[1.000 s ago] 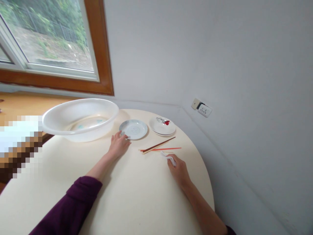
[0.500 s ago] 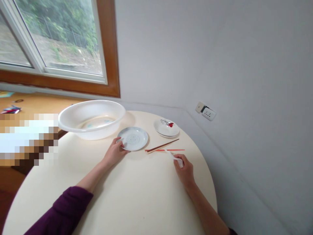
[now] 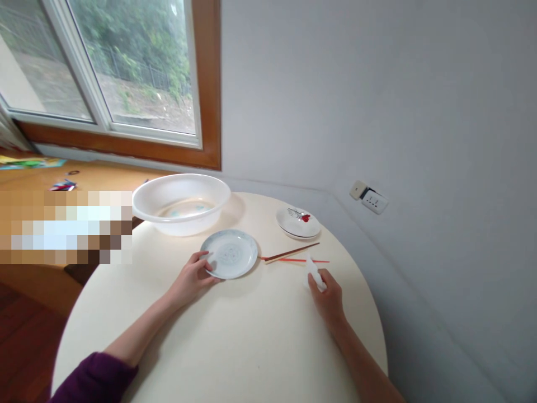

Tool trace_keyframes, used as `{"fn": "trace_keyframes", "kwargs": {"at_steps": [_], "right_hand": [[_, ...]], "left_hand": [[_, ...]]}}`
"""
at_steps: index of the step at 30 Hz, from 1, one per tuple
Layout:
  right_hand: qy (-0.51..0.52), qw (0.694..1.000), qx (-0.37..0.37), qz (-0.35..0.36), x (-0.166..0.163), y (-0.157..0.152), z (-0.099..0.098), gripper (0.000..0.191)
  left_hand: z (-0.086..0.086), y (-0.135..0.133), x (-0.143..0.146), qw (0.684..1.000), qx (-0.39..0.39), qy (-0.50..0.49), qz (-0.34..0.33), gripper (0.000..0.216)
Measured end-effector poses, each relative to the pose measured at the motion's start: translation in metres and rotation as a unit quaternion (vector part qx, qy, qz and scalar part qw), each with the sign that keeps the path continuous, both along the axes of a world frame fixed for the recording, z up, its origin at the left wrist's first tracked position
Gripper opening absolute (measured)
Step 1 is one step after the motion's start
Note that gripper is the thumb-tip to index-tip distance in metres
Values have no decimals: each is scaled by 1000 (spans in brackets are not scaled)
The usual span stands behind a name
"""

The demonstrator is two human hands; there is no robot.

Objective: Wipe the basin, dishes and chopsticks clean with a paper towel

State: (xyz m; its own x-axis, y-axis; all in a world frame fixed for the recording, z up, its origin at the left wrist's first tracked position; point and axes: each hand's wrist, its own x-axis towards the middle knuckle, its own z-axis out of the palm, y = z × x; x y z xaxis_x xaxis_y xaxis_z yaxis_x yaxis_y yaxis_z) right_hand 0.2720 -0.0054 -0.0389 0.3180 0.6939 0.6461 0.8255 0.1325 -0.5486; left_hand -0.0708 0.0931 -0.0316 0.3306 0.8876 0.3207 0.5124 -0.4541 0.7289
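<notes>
My left hand (image 3: 196, 278) grips the left rim of a pale blue-grey patterned plate (image 3: 231, 254), thumb on top and fingers underneath. The plate is tilted slightly toward me above the table. My right hand (image 3: 328, 294) is closed around a crumpled white tissue (image 3: 315, 273), whose pointed end sticks up past the fingers. Just beyond that hand lie dark brown chopsticks (image 3: 293, 251) crossing red chopsticks (image 3: 304, 260). Farther back, a white plate with a red flower (image 3: 297, 223) rests on the table, seemingly stacked on another.
A large translucent white basin (image 3: 182, 205) stands at the back left of the round cream table (image 3: 260, 341). A wooden desk (image 3: 100, 182) with small items adjoins on the left. The wall with a socket (image 3: 375, 201) borders the table's right side.
My left hand has brought the plate nearer to me and tilted it up. My right hand has turned the tissue more upright. The whole view has shifted left.
</notes>
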Motion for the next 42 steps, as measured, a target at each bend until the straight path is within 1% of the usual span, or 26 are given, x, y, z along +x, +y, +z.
{"fn": "trace_keyframes", "kwargs": {"at_steps": [7, 12, 17, 19, 23, 25, 29, 32, 34, 36, 39, 42], "right_hand": [[-5, 1000, -3, -7, -1, -1, -1, 25], [-8, 1000, 5, -8, -1, 1, -3, 25], [-25, 999, 32, -4, 0, 2, -4, 18], [-49, 997, 56, 0, 1, 2, -3, 15], [-105, 989, 96, 27, -1, 2, -1, 16], [-121, 987, 95, 45, -3, 3, -1, 17], [-125, 988, 57, 72, -8, 3, -2, 17], [-98, 991, 34, 82, -10, 2, -4, 14], [-60, 995, 29, 74, -9, 2, -5, 8], [-2, 998, 21, 52, -8, 2, -5, 1], [115, 993, 4, 13, -5, 3, 0, 14], [217, 976, -1, -29, 0, 4, 7, 26]], "left_hand": [[-2, 0, 3, 1000, 13, -12, 4, 27], [-5, 5, 10, 999, 26, -23, 21, 24], [-11, 22, 25, 998, 38, -18, 36, 23], [-12, 31, 34, 998, 43, -19, 46, 22], [-13, 50, 56, 997, 41, -23, 61, 23], [-13, 59, 67, 997, 50, -24, 60, 23], [-17, 74, 84, 996, 75, -19, 33, 21], [-19, 78, 88, 996, 91, -17, 17, 21], [-18, 75, 85, 995, 96, -20, 31, 24], [-12, 70, 77, 993, 106, -19, 50, 25], [2, 56, 54, 991, 122, 3, 62, 29], [16, 37, 20, 990, 120, 12, 79, 35]]}}
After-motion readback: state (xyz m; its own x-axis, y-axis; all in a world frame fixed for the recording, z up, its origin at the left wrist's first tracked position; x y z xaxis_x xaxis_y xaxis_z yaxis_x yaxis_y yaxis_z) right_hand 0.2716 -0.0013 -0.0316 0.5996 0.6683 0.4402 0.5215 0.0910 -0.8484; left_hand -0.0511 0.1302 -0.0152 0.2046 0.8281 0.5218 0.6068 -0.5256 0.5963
